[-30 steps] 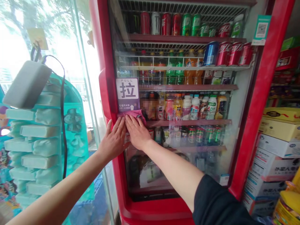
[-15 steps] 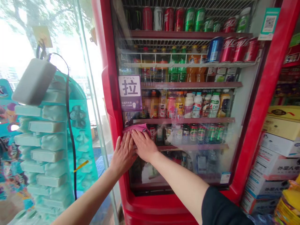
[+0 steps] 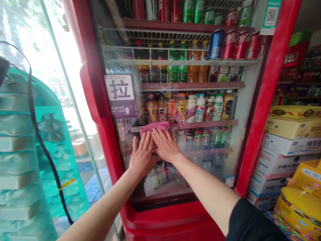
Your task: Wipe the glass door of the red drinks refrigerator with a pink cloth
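Far left: teal display rack (image 3: 22,160) w/ pale packs stacked in rows, a black cable (image 3: 40,137) hanging down across it. Beside it, a glass pane (image 3: 65,77) w/ bright daylight behind.

Then the red fridge (image 3: 100,110), glass door (image 3: 225,110) shut. On the glass, upper left, a purple "PULL" sticker (image 3: 120,94).

Left hand (image 3: 141,155) lies flat on the glass, fingers spread & pointing up, grip released; fingertips rest on the lower edge of a pink cloth (image 3: 155,127). The cloth is pressed to the door glass just below & right of the sticker, level w/ the 3rd shelf edge. Right hand (image 3: 164,144) is also flat, palm on the glass, touching the left hand's side, fingertips on the cloth's lower right part; grip released, nothing clenched. Both forearms reach up from the bottom of the view; a black sleeve (image 3: 250,221) shows on the right arm.

Behind the glass: cans (image 3: 233,45) on the upper shelves, green & orange bottles (image 3: 185,63) in a wire rack, drink bottles (image 3: 195,107) on the middle shelf, small cans (image 3: 208,135) under that. Lowest part is too dim to tell.

Top right of the door frame: a QR label (image 3: 270,16). Far right: stacked cardboard boxes (image 3: 288,140), yellow packs (image 3: 301,197) at the bottom corner.
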The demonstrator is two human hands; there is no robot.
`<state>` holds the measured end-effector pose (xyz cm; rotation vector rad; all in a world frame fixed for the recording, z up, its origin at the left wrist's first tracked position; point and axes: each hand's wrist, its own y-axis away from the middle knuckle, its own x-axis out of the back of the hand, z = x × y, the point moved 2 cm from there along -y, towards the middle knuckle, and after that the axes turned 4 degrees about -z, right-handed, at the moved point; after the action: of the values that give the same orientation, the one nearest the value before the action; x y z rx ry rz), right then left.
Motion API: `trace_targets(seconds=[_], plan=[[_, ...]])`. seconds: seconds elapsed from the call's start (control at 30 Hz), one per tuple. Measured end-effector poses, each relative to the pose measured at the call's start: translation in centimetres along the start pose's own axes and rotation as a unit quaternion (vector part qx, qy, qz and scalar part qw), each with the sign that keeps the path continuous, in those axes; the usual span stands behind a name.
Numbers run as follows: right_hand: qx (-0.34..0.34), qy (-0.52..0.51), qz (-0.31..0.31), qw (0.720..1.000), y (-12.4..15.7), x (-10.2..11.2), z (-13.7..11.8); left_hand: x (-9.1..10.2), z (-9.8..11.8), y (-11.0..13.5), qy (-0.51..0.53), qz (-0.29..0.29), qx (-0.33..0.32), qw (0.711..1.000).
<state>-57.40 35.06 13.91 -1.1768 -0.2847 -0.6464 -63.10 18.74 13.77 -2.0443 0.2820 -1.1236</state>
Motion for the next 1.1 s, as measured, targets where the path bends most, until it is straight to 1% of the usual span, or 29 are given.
trace_targets(seconds=[0.07,0.13,0.2,0.27,0.3,0.37,0.47,0.53,0.67,0.77,0.83,0.9,1.0,1.1], plan=[[-0.03,0.019,0.003,0.999,2.1,0.8,2.8,-0.1,2.7,-2.1,0.008,-0.008,-0.025,1.0],[-0.061,0.041,0.009,0.997,4.0,1.7,5.0,-0.1,5.1,-4.0,0.018,-0.018,-0.055,0.998],[-0.097,0.061,0.017,0.993,5.4,2.4,6.3,0.0,6.9,-5.4,0.026,-0.03,-0.08,0.996],[-0.13,0.068,0.025,0.989,6.0,2.9,6.5,0.2,7.8,-6.1,0.03,-0.033,-0.096,0.994],[-0.144,0.066,0.027,0.987,6.0,3.0,6.2,0.3,7.8,-6.3,0.032,-0.031,-0.101,0.994],[-0.162,0.052,0.024,0.985,5.5,3.0,5.1,0.6,7.1,-6.0,0.035,-0.017,-0.105,0.994],[-0.162,0.019,0.006,0.987,3.9,2.6,2.5,0.9,4.7,-4.5,0.036,0.01,-0.094,0.995],[-0.134,-0.007,-0.002,0.991,2.6,2.3,0.8,1.1,2.6,-3.1,0.037,0.024,-0.075,0.996],[-0.039,-0.035,-0.012,0.999,0.2,1.9,-2.0,1.0,-1.3,0.1,0.06,0.039,-0.021,0.997],[0.004,-0.023,-0.015,1.0,-0.7,1.9,-2.5,0.7,-2.6,1.4,0.064,0.04,-0.005,0.997],[0.016,-0.011,-0.02,1.0,-0.8,2.0,-2.0,0.5,-2.5,1.3,0.06,0.038,-0.004,0.997],[0.021,-0.006,-0.028,0.999,-0.5,2.2,-0.9,0.3,-1.6,0.7,0.053,0.037,-0.005,0.998],[0.012,0.001,-0.034,0.999,0.7,2.6,1.4,0.0,0.4,-1.0,0.045,0.033,-0.013,0.998],[-0.009,0.008,-0.032,0.999,2.3,3.2,4.2,0.0,2.9,-3.2,0.047,0.033,-0.026,0.998]])
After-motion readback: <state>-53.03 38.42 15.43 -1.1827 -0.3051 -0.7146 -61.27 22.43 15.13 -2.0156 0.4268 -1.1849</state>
